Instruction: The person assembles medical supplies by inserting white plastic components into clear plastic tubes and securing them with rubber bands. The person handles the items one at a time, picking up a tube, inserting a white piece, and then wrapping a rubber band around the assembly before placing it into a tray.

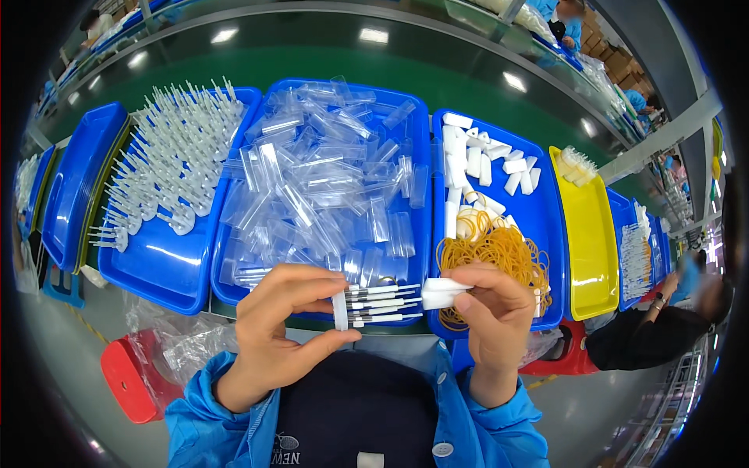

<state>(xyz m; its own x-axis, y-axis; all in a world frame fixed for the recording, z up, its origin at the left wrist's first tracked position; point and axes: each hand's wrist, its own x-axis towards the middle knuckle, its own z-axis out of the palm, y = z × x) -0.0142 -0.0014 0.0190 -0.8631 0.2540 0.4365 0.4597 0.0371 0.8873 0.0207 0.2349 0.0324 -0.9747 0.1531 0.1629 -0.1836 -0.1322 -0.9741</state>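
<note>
My left hand [269, 331] is closed on the white base of a bundle of thin white rods [382, 304] with dark bands, holding it between thumb and fingers. The rods lie level and point right. My right hand [495, 316] pinches a white foam block [443, 294] at the rods' tips; whether the tips touch it or enter it I cannot tell. Just beyond my hands is a blue tray [221, 261] heaped with clear plastic sleeves [312, 179]. Beside my right hand lies a pile of tan rubber bands [499, 253].
More white foam blocks [476, 160] share the right blue tray [546, 195] with the bands. At left, a blue tray [168, 265] holds many upright rod bundles [172, 148]. A yellow tray [589, 249] stands farther right. Red stools [129, 378] flank me; a person [655, 331] sits at right.
</note>
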